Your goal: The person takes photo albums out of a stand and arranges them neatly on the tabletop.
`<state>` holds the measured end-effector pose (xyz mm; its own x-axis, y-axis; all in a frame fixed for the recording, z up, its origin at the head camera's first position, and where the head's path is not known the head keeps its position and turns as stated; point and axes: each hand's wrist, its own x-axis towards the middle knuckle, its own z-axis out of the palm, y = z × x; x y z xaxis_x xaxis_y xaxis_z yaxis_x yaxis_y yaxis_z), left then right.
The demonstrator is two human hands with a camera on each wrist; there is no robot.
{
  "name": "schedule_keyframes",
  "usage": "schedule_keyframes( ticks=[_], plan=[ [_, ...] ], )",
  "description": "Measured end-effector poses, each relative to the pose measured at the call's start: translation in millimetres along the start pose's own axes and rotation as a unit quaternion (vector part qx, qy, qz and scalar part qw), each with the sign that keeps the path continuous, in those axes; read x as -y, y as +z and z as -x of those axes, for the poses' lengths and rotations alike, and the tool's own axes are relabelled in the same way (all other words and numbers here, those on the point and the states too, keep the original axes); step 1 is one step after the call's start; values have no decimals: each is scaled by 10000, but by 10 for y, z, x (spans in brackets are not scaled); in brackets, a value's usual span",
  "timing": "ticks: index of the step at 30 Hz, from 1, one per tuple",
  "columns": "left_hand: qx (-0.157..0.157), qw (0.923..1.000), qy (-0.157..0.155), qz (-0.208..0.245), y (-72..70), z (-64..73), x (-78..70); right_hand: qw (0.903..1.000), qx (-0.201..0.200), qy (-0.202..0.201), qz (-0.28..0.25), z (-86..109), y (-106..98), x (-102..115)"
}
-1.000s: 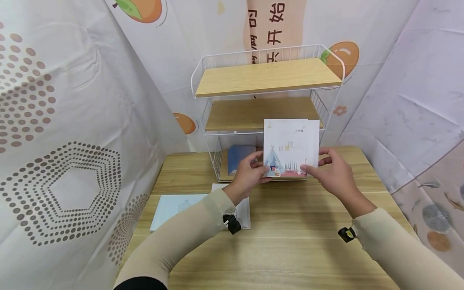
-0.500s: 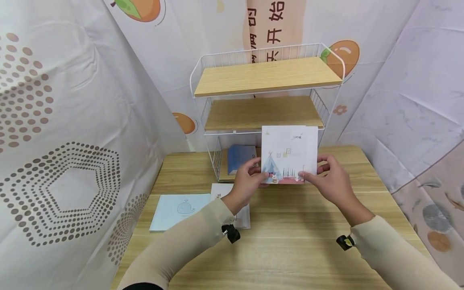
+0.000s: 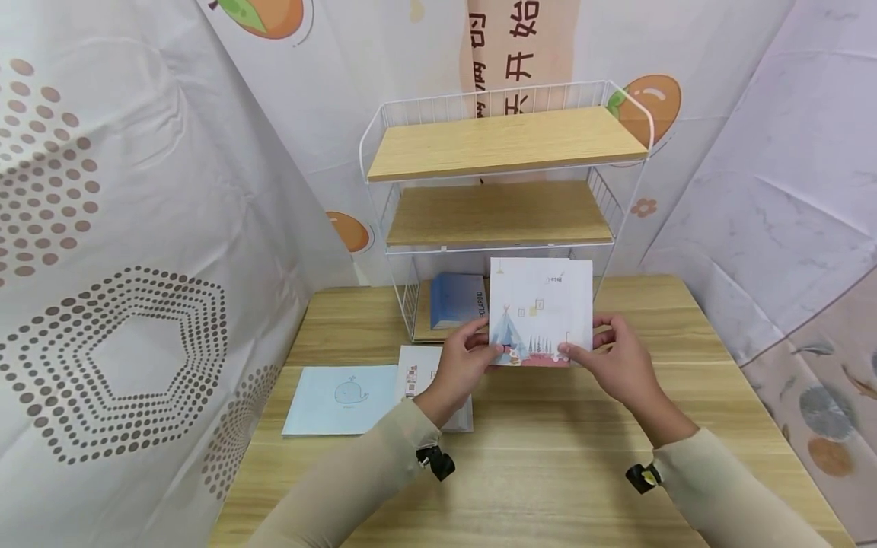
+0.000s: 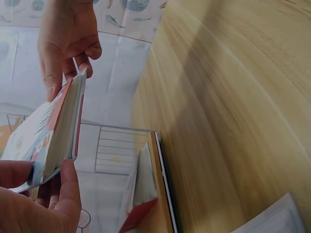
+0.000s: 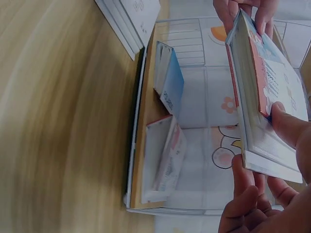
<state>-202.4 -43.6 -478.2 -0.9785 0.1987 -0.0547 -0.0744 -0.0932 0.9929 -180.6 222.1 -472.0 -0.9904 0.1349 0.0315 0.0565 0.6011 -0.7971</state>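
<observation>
Both hands hold up a small stack of books (image 3: 534,304) in front of the rack's lower shelf. Its top cover is white, with a blue tent and a pink strip along the bottom. A second pale cover shows along the right edge, behind the first. My left hand (image 3: 457,371) grips the lower left corner, thumb on the front cover and fingers behind. Opposite it, my right hand (image 3: 620,365) pinches the lower right side the same way. In the right wrist view the books (image 5: 265,92) tilt, page edges showing.
A white wire rack with wooden shelves (image 3: 507,141) stands at the back. On its bottom shelf lean a blue book (image 3: 455,297) and a pink-and-white book (image 5: 170,160). On the table's left lie a pale blue whale book (image 3: 339,399) and a white book (image 3: 411,369), partly behind my left arm.
Both hands have lowered the stack of books and drawn it nearer, slightly to the left. More of the blue book on the shelf now shows. Both hands keep their grip.
</observation>
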Motion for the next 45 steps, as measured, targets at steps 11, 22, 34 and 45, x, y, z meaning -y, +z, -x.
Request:
schedule_keyframes(
  ticks=[11, 22, 34, 45],
  plan=[
    [-140, 9995, -295, 18, -50, 116, 278, 9988, 406, 246, 86, 51, 181, -191],
    [-421, 9982, -424, -1, -130, 239, 688, 9958, 599, 684, 59, 168, 496, -419],
    [-650, 9950, -760, -13, -178, 398, 947, 9930, 844, 826, -91, 272, 747, -660],
    [-935, 9920, -794, -310, -203, 491, 1127, 9920, 858, 920, -42, 364, 950, -820]
  ],
)
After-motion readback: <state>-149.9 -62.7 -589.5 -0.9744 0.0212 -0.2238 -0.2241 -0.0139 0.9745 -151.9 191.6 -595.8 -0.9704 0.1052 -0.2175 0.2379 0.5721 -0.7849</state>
